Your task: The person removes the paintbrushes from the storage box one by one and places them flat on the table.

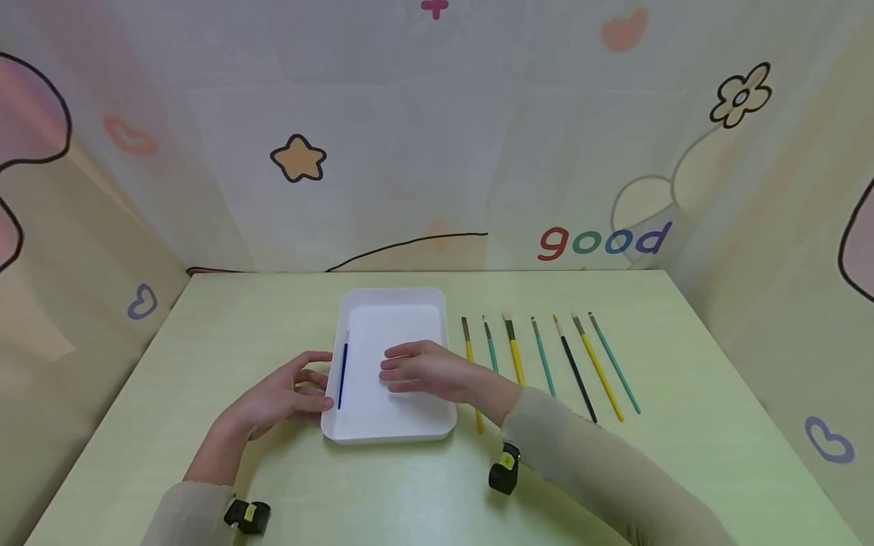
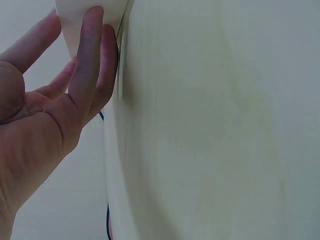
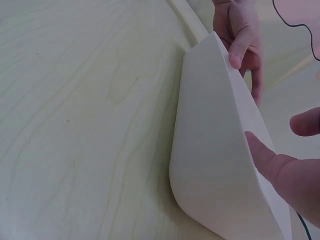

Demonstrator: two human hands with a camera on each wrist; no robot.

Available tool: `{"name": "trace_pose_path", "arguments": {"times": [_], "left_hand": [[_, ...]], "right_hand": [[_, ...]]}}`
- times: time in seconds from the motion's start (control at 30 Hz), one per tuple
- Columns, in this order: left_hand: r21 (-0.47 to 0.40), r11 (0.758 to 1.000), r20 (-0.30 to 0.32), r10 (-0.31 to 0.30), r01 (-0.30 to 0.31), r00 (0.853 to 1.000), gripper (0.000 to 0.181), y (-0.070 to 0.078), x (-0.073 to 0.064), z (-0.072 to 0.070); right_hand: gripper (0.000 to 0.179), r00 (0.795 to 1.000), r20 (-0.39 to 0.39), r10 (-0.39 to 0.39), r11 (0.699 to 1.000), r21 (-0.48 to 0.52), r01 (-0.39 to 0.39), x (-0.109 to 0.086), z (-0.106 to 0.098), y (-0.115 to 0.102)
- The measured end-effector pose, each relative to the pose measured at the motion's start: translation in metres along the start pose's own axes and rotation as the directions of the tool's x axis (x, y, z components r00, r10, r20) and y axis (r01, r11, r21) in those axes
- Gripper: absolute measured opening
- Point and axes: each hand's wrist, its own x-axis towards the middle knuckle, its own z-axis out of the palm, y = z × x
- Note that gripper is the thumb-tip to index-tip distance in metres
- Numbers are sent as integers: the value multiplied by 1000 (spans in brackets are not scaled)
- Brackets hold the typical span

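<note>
A white rectangular tray (image 1: 385, 437) rests on the table, with a thin dark blue brush (image 1: 343, 377) lying lengthwise along its left inner side. My left hand (image 1: 283, 393) touches the tray's left side, its fingers spread and loosely bent; in the left wrist view, fingertips meet the tray's outer wall (image 2: 80, 30). Over the middle of the tray, my right hand (image 1: 430, 371) is held with its fingers loosely extended and nothing between them. The right wrist view shows part of this hand (image 3: 295, 182) beyond the tray's near wall (image 3: 210, 140).
Right of the tray, several paintbrushes lie side by side: yellow ones such as the wide-tipped brush (image 1: 515, 356), teal ones such as the outermost (image 1: 617, 368), and a black one (image 1: 576, 375). My right forearm covers some lower ends. A printed curtain (image 1: 410, 167) hangs behind the table.
</note>
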Motion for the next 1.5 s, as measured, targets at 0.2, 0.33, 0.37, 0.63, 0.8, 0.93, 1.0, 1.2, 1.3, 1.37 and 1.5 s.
{"name": "trace_pose_path", "arguments": {"times": [0.2,0.33,0.37,0.63,0.8,0.93,1.0,1.2,1.3,1.37,1.5], "left_hand": [[-12,1000,11,-3,3,1000,81,-1,0,0],[-18,1000,14,2,-1,1000,81,-1,0,-1],[-17,1000,13,3,-3,1000,81,-1,0,-1],[3,1000,15,-7,7,1000,80,2,1,0],[3,1000,18,-7,7,1000,80,2,1,0],[-4,1000,20,-8,8,1000,81,2,1,-1],[-10,1000,18,-9,9,1000,81,2,1,-1],[-17,1000,31,-2,2,1000,81,2,2,-2],[-15,1000,30,-5,5,1000,81,1,2,-2],[-13,1000,26,-8,9,1000,81,1,2,-2],[-12,1000,25,-10,10,1000,82,0,2,-2]], "right_hand": [[54,1000,-5,29,999,43,-29,11,12,0],[51,999,-4,37,997,67,-37,18,19,-2],[51,999,-4,38,996,76,-37,20,21,-3],[53,998,16,57,992,112,-58,33,30,-5],[57,998,49,47,984,168,-55,40,33,-5],[65,996,80,37,968,245,-56,44,34,-4],[70,995,93,31,962,267,-55,45,35,-4],[69,996,82,39,954,294,-62,48,35,0],[65,997,56,47,944,324,-63,49,35,1],[65,998,39,59,933,352,-69,50,34,2],[70,997,13,76,921,383,-75,54,34,4]]}}
